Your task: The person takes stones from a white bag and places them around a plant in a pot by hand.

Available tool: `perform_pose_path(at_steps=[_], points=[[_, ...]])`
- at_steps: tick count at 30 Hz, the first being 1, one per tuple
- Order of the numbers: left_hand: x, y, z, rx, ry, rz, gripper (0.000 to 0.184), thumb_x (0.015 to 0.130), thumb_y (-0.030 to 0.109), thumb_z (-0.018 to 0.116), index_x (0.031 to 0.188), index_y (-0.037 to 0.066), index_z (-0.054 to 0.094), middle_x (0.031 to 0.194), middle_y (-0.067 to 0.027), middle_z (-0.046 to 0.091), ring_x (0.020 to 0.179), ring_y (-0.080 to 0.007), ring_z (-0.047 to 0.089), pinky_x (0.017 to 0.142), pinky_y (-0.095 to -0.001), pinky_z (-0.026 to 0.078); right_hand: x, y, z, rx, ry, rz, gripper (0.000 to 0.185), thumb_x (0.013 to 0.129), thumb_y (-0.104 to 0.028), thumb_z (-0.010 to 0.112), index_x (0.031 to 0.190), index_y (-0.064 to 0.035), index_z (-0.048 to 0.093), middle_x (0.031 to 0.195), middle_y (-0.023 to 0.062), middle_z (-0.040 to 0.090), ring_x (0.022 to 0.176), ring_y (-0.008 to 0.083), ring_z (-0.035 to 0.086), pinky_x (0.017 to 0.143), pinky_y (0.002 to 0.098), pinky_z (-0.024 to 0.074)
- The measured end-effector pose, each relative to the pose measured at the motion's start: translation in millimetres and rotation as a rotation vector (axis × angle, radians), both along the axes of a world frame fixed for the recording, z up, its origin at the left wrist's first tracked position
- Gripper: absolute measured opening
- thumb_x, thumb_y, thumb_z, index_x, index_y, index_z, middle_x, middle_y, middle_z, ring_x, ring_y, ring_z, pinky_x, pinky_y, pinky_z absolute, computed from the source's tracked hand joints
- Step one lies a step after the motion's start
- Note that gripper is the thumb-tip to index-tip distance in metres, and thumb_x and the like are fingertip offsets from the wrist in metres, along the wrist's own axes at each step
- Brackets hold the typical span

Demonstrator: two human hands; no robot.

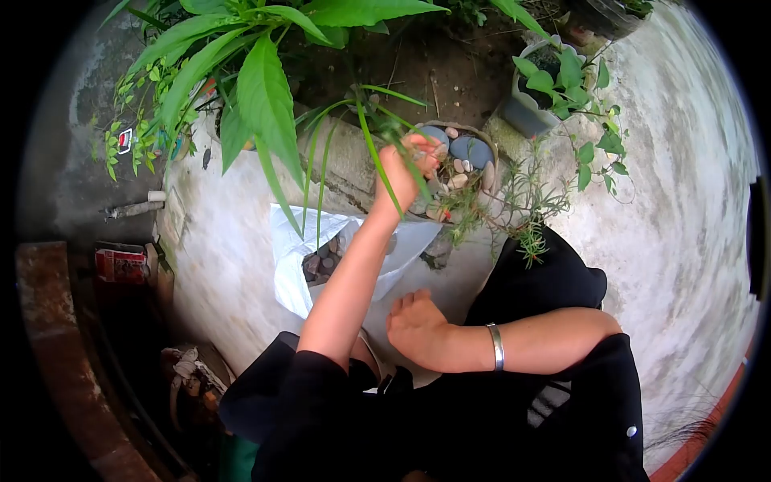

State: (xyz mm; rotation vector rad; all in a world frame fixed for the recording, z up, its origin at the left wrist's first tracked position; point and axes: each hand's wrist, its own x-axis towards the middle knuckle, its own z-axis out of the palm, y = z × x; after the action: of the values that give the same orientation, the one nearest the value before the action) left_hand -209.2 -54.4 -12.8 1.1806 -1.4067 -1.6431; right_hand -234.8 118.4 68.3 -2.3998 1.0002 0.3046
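My left hand [408,170] reaches over a round pot [491,143] of stones, its fingers bent together among the pebbles. Narrow green leaves cross in front of it, and whatever is between the fingertips is too small to make out. Near it in the pot lie a smooth blue-grey stone [471,150] and several pale pebbles [458,181]. Below my left forearm, a white plastic bag [293,281] lies open with dark stones [323,263] inside. My right hand [419,331], below a silver bracelet, hangs loosely curled before my lap, with nothing visible in it.
A broad-leaved plant [269,96] overhangs from the top left. At the upper right stands a grey pot [530,116] with a trailing plant. A thin-leaved succulent [526,229] spreads beside my knee. A rusty brown ledge [60,345] runs along the left.
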Motion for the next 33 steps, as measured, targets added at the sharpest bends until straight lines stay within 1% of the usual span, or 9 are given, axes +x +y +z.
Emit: perform_pose_path(at_steps=[2, 6, 12, 16, 18, 26, 27, 30, 33], points=[[-10.8, -8.7, -6.8, -0.425, -0.217, -0.009, 0.012, 0.073, -0.003, 0.066, 0.085, -0.003, 0.063, 0.074, -0.008, 0.065, 0.071, -0.014, 0.062, 0.061, -0.0256, 0.05, -0.9, -1.6, -0.3, 0.015, -0.009, 0.009, 0.017, 0.073, -0.011, 0.057, 0.088, -0.0038, 0.064, 0.087, 0.0101, 0.06, 0.079, 0.0224, 0.057, 0.065, 0.0347, 0.0413], [-11.3, -13.4, -8.7, -0.251, -0.255, -0.066, 0.019, 0.072, -0.009, 0.062, 0.09, -0.003, 0.061, 0.083, -0.0072, 0.064, 0.077, -0.012, 0.059, 0.071, -0.025, 0.047, -3.7, -2.0, -3.7, 0.012, -0.05, -0.003, 0.017, 0.072, -0.01, 0.057, 0.087, -0.0042, 0.064, 0.086, 0.0102, 0.06, 0.078, 0.0226, 0.056, 0.065, 0.0345, 0.0409], [10.6, -2.2, -2.0, -0.343, -0.244, -0.052, 0.027, 0.072, 0.002, 0.068, 0.096, 0.004, 0.058, 0.076, -0.004, 0.061, 0.073, -0.0116, 0.058, 0.069, -0.025, 0.047, -6.0, 0.0, -2.8, 0.033, -0.051, -0.023, 0.018, 0.071, -0.01, 0.057, 0.087, -0.0033, 0.064, 0.085, 0.0108, 0.06, 0.078, 0.0228, 0.057, 0.065, 0.0346, 0.0405], [5.3, -21.4, 5.4, -0.172, 0.082, 0.159, 0.022, 0.071, -0.001, 0.067, 0.092, 0.0, 0.059, 0.077, -0.0045, 0.063, 0.074, -0.0123, 0.059, 0.069, -0.0249, 0.047, -6.4, 2.1, -1.3, 0.014, -0.037, -0.013, 0.018, 0.07, -0.01, 0.057, 0.086, -0.0032, 0.064, 0.085, 0.011, 0.061, 0.078, 0.0231, 0.057, 0.065, 0.0351, 0.041], [-1.0, -40.2, 11.1, -0.319, -0.137, 0.05, 0.015, 0.07, -0.003, 0.066, 0.084, -0.001, 0.062, 0.076, -0.0064, 0.064, 0.073, -0.013, 0.06, 0.071, -0.0242, 0.049, -6.5, 1.8, -1.3, 0.023, -0.067, -0.01, 0.017, 0.07, -0.01, 0.058, 0.084, -0.003, 0.064, 0.084, 0.0111, 0.061, 0.079, 0.0233, 0.057, 0.065, 0.0356, 0.0417], [-21.8, -62.5, 3.6, -0.115, -0.257, -0.564, 0.01, 0.067, -0.001, 0.062, 0.076, -0.004, 0.065, 0.068, -0.0106, 0.065, 0.071, -0.0171, 0.064, 0.064, -0.0289, 0.05, -5.7, 3.2, -3.4, 0.038, -0.07, -0.042, 0.017, 0.071, -0.01, 0.057, 0.084, -0.0023, 0.065, 0.084, 0.0114, 0.061, 0.078, 0.0237, 0.057, 0.065, 0.0356, 0.0424], [-21.1, -68.6, -1.3, -0.382, -0.346, -0.737, 0.017, 0.064, -0.002, 0.069, 0.081, -0.002, 0.066, 0.079, -0.0135, 0.066, 0.077, -0.023, 0.065, 0.069, -0.0313, 0.051, -5.9, 2.7, -3.3, 0.038, -0.068, -0.039, 0.017, 0.071, -0.01, 0.056, 0.084, -0.0022, 0.065, 0.085, 0.0115, 0.061, 0.078, 0.0236, 0.057, 0.064, 0.0353, 0.0425], [-39.8, -71.4, 7.8, -0.505, -0.7, -0.914, 0.018, 0.063, -0.001, 0.069, 0.081, 0.0, 0.066, 0.076, -0.0135, 0.065, 0.074, -0.0235, 0.065, 0.066, -0.0327, 0.05, -5.2, 4.5, -6.8, -0.004, -0.07, -0.034, 0.017, 0.071, -0.01, 0.056, 0.084, -0.0021, 0.065, 0.084, 0.0117, 0.061, 0.078, 0.0235, 0.057, 0.064, 0.0347, 0.0425], [-40.9, -69.1, 2.8, -0.52, -0.597, -0.927, 0.018, 0.062, -0.002, 0.068, 0.079, 0.0, 0.066, 0.072, -0.0136, 0.064, 0.069, -0.0237, 0.064, 0.062, -0.0318, 0.05, -5.8, 4.4, -6.0, -0.015, -0.067, -0.039, 0.017, 0.071, -0.01, 0.056, 0.084, -0.0022, 0.065, 0.084, 0.0117, 0.061, 0.077, 0.0235, 0.057, 0.064, 0.0345, 0.0425]])
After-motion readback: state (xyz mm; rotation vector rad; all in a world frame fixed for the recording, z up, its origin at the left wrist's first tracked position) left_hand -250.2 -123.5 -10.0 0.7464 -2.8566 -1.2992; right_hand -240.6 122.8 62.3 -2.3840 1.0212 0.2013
